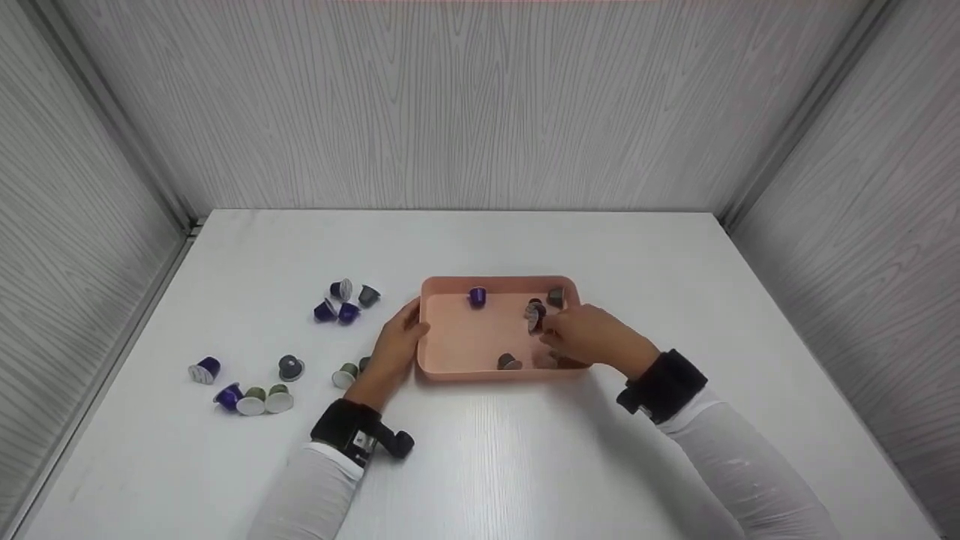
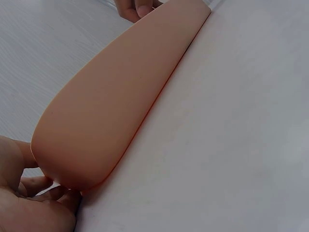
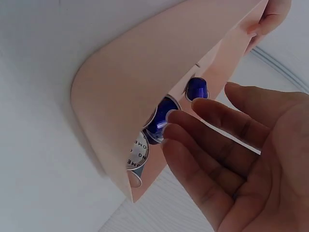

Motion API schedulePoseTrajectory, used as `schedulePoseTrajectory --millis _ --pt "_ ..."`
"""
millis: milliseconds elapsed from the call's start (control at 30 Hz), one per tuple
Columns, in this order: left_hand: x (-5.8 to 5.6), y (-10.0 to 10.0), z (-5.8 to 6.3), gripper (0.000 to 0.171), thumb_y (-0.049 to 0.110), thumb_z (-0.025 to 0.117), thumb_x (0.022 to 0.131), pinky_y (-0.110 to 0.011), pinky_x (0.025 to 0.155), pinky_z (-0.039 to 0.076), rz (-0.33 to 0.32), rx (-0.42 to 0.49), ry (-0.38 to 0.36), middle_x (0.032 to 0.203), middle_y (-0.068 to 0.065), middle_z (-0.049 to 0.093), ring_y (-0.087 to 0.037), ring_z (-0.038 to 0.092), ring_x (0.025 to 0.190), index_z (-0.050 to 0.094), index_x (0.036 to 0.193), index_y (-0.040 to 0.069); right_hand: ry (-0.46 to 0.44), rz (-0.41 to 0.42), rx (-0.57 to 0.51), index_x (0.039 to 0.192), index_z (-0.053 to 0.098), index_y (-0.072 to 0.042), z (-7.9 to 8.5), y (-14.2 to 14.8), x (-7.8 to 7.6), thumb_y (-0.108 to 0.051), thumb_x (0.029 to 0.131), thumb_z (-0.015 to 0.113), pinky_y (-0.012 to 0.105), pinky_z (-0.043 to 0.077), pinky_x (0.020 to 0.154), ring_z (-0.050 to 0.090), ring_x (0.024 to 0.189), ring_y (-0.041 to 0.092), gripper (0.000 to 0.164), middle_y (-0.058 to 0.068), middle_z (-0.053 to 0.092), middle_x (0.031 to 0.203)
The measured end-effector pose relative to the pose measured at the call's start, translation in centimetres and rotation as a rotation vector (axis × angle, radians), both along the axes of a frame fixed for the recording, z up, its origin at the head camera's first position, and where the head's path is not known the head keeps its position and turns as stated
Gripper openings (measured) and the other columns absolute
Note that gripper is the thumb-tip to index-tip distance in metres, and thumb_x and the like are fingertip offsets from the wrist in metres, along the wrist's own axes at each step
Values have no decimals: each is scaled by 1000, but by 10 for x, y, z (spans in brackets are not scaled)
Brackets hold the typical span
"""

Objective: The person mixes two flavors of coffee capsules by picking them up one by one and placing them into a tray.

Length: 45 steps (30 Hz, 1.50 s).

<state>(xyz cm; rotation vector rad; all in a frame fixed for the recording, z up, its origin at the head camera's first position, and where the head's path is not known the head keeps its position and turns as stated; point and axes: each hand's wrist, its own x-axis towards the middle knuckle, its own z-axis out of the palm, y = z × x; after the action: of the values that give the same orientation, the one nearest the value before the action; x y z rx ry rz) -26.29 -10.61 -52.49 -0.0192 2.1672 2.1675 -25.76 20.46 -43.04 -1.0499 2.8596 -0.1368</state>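
Observation:
A shallow pink tray (image 1: 465,341) lies on the white table with several coffee capsules in it. My left hand (image 1: 395,341) grips its left wall, the thumb over the rim and the fingers outside. Over the tray's right end is my right hand (image 1: 589,336), its fingertips close to a cluster of dark capsules (image 1: 535,315). The right wrist view shows these fingers loosely bent, apart from the thumb, near a blue capsule (image 3: 164,116) and a capsule with a printed lid (image 3: 137,152). A purple capsule (image 1: 477,298) stands by the far wall; a grey one (image 1: 508,362) is at the near wall.
Left of the tray, purple capsules (image 1: 348,313) and a grey capsule (image 1: 368,295) form a loose group. Nearer the table's left edge lie green capsules (image 1: 254,401), another grey one (image 1: 291,367) and more purple ones (image 1: 204,370). Pale panels (image 1: 465,105) enclose the table.

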Motion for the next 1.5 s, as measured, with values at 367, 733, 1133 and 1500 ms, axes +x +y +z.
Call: schedulePoseTrajectory --millis 367,733,1133,1500 --pt "0 -1 0 55 -1 48 99 -34 116 26 0 -29 20 154 -17 34 -28 30 143 32 151 0 104 27 -115 89 62 -13 -5 30 13 -12 98 56 25 42 56 45 61 10 11 -8 48 67" --pt "-1 -2 -2 56 3 49 99 -34 117 25 3 -51 -13 155 -15 33 -27 29 143 32 152 3 372 166 -191 118 65 -7 -12 59 22 -11 89 72 42 53 89 62 108 27 30 8 65 116" --pt "1 -1 1 57 3 49 99 -34 117 25 1 -17 -21 155 -14 33 -26 29 143 31 153 4 420 55 -98 150 40 -13 -17 103 31 -35 94 64 58 35 106 37 135 42 65 19 37 152" --pt "4 -1 5 57 2 47 99 -33 116 26 -10 44 -42 157 -13 30 -25 28 143 29 153 4 254 -71 -118 155 29 -15 -25 141 48 -49 88 67 64 30 106 29 138 45 84 19 28 156"
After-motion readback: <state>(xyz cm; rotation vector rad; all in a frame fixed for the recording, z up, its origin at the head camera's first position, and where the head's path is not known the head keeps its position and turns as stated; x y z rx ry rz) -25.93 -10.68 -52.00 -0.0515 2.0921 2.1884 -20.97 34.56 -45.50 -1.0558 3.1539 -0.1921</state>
